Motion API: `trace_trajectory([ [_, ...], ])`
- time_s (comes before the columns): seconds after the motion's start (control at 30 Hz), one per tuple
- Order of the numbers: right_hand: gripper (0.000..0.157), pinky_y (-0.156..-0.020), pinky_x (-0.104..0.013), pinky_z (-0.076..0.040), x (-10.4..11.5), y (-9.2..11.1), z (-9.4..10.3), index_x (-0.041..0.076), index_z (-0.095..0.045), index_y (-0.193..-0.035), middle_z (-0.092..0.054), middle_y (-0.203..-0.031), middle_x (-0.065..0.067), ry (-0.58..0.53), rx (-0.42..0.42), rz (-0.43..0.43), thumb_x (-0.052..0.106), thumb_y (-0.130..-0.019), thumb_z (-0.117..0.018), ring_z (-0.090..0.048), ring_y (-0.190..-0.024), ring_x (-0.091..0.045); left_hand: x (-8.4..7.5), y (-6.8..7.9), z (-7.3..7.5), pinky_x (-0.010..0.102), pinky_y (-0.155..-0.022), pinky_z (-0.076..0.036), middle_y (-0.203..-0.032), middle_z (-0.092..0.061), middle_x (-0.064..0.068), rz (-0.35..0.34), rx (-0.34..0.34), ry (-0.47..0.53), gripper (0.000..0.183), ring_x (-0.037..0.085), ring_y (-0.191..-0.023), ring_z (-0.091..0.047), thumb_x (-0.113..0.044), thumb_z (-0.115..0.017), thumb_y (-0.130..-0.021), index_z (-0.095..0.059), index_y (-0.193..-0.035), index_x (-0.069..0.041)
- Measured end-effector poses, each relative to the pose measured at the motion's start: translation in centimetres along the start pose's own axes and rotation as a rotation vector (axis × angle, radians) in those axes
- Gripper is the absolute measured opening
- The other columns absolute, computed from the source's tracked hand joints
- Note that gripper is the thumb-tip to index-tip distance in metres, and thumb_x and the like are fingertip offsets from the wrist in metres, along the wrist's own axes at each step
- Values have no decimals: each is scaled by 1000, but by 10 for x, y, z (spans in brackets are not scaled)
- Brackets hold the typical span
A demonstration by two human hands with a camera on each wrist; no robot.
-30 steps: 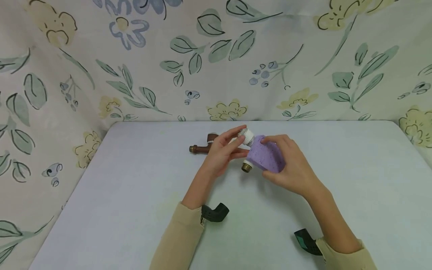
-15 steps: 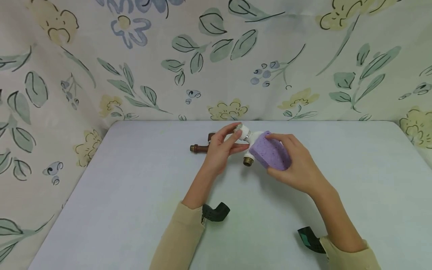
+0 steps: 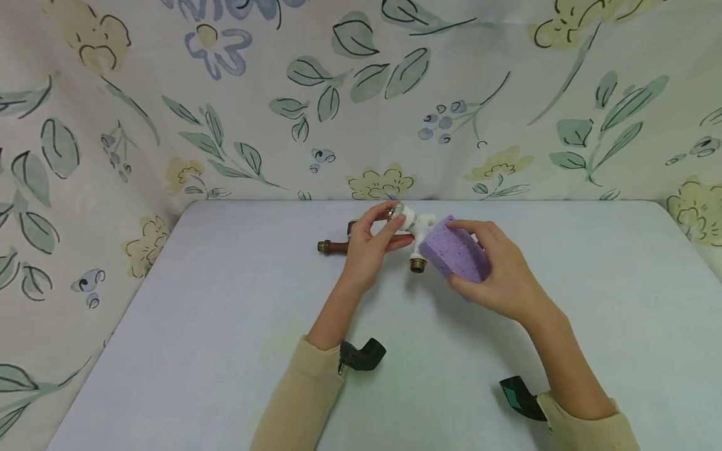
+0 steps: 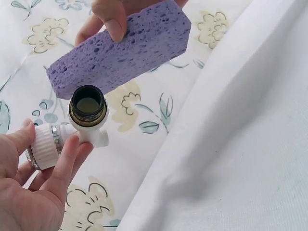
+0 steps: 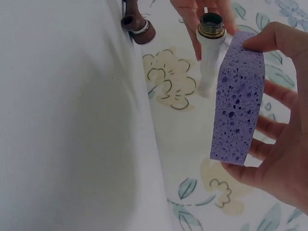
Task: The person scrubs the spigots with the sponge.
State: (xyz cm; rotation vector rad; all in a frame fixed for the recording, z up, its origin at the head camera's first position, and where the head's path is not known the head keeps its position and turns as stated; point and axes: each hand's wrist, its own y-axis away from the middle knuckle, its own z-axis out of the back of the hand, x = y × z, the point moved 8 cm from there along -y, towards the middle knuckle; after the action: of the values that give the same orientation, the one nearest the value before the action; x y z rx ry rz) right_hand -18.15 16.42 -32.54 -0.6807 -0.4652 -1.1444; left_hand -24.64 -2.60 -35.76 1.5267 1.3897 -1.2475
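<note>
A white radiator valve (image 3: 418,233) with a ribbed knob and a brass threaded end is held up by my left hand (image 3: 366,250). Thumb and fingers grip the ribbed knob (image 4: 44,147), and in the left wrist view the threaded opening (image 4: 88,102) faces the camera. My right hand (image 3: 499,269) pinches a purple porous sponge (image 3: 457,252) between thumb and fingers. The sponge's edge lies right at the valve body, overlapping it in the head view. In the right wrist view the sponge (image 5: 238,103) stands beside the white valve (image 5: 209,60).
A brown valve fitting (image 3: 333,247) with a brass end lies on the white table (image 3: 225,351), partly hidden behind the left hand. Floral fabric (image 3: 361,125) hangs behind the table's far edge. Each wrist carries a black camera mount (image 3: 363,355).
The left hand has tilted the valve and shifted it slightly up, so its brass end has moved up and right. The right hand with the sponge has moved a little to the right.
</note>
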Motion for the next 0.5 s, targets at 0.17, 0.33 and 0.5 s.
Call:
trace_trajectory([
  [0.17,75,-82,-55,-54,3,0,-1,18,-52,-151,-56,-138,-17,-8,-3,3,19,-81,-81,-54,-115,-33,0,0,-1,32,-84,-66,-117,-49,9,-19,-7,-24,37,12,-75,-75,0,-60,-106,-56,-142,8],
  [0.33,75,-78,-51,-54,5,0,2,19,-53,-150,-58,-134,-16,-11,-37,22,18,-80,-81,-55,-112,-32,0,1,0,33,-82,-66,-116,-50,9,-35,-35,-59,36,11,-72,-74,-3,-63,-106,-58,-140,7],
  [0.5,73,-78,-48,-52,5,0,5,18,-56,-148,-60,-133,-14,-1,-33,39,18,-79,-80,-55,-110,-29,-2,1,4,31,-78,-67,-114,-53,9,-42,-78,-120,35,10,-71,-74,-6,-66,-105,-61,-138,4],
])
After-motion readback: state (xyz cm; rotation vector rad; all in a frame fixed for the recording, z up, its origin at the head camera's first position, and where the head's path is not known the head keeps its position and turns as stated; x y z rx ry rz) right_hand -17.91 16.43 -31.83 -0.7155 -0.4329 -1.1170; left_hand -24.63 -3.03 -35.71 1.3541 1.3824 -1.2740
